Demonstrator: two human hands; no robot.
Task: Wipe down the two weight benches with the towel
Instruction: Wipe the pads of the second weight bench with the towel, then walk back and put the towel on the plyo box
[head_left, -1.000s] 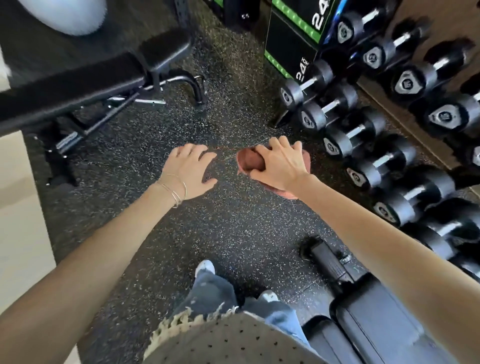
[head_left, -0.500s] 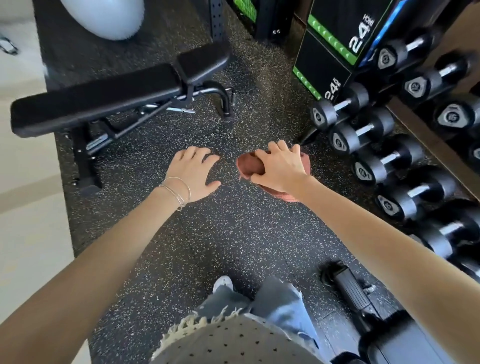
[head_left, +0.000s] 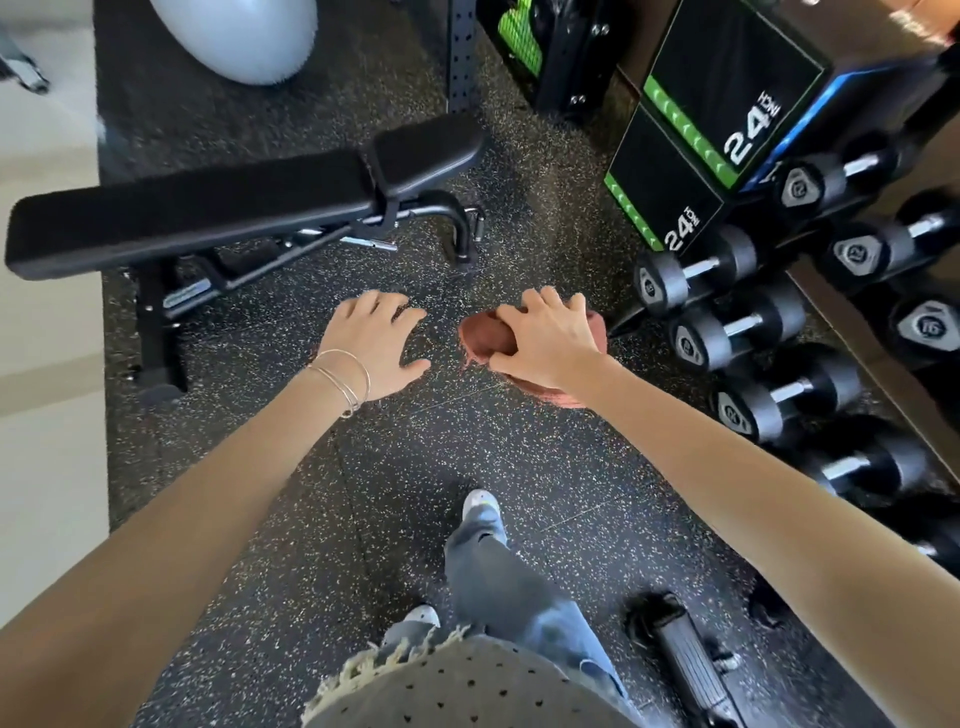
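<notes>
A black padded weight bench (head_left: 192, 213) stands ahead and to the left on the speckled rubber floor. My right hand (head_left: 545, 338) grips a bunched rust-red towel (head_left: 483, 335) in the air, right of centre. My left hand (head_left: 374, 338) hovers beside it, fingers relaxed, holding nothing, with thin bracelets on the wrist. Both hands are apart from the bench, nearer to me than its frame. At the bottom right, only the foot end of a second bench (head_left: 685, 665) shows.
A rack of black dumbbells (head_left: 737, 327) runs down the right side. Black plyo boxes (head_left: 727, 104) with green trim stand at the back right. A pale exercise ball (head_left: 244, 36) sits at the back left. My legs and shoes (head_left: 483, 509) are below.
I have stepped forward: the left bench has come further into view and nearer, and the second bench has slid down to the bottom right. Both hands keep their pose, the towel still held.
</notes>
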